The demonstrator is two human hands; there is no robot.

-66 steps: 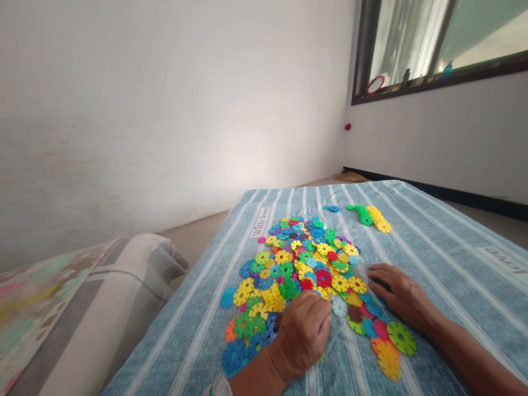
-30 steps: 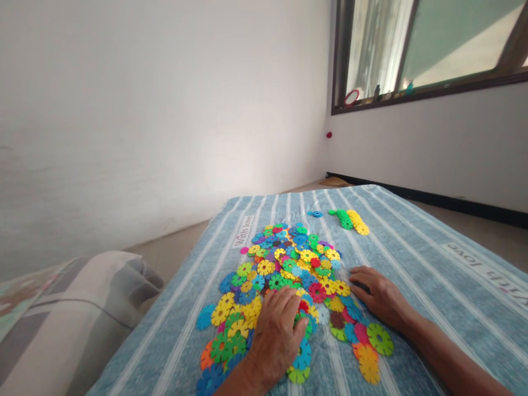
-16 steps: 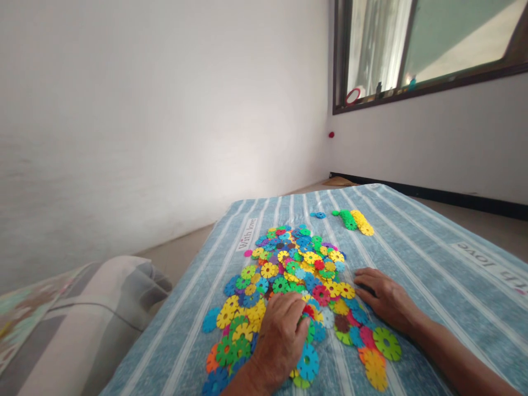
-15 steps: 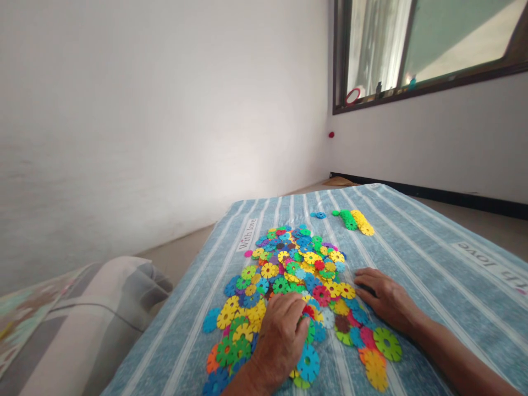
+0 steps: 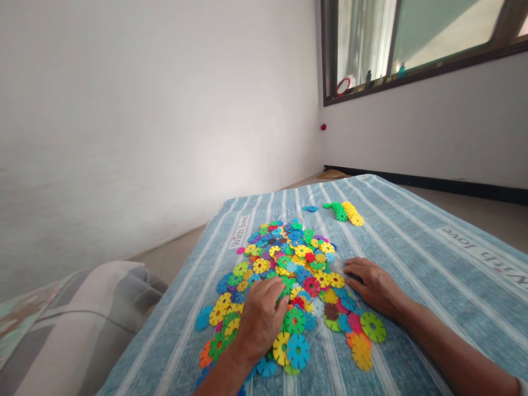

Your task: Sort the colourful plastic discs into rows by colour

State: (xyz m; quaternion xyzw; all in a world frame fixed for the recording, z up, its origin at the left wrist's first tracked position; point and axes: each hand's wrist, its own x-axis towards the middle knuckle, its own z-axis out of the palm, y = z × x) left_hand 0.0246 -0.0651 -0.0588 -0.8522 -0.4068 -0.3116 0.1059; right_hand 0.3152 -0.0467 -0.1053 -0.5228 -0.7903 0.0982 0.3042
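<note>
Many flat, notched plastic discs in mixed colours lie in a loose pile [image 5: 303,250] on a blue striped cloth [image 5: 412,275]. My left hand [image 5: 262,313] rests over the near middle of this pile, fingers bent and together, with the thumb on the right side. Whatever lies under its fingertips is hidden. Just right of the thumb are a green disc [image 5: 295,320] and a yellow disc [image 5: 281,348]. At the pile's right edge my right hand [image 5: 373,283] lies palm down on the cloth, fingers loosely stretched, beside a yellow disc [image 5: 336,280]. It holds nothing visible.
Farther back stand a green row [image 5: 339,212] and a yellow row [image 5: 352,213] of discs, side by side. A few blue discs [image 5: 312,209] lie left of them. Grey-and-white fabric [image 5: 99,308] bulges up at left. A white wall and a window lie beyond.
My left hand has shifted slightly left over the pile, uncovering a yellow disc and more of a green one. My right hand stays by the pile's edge. The view has turned slightly right.
</note>
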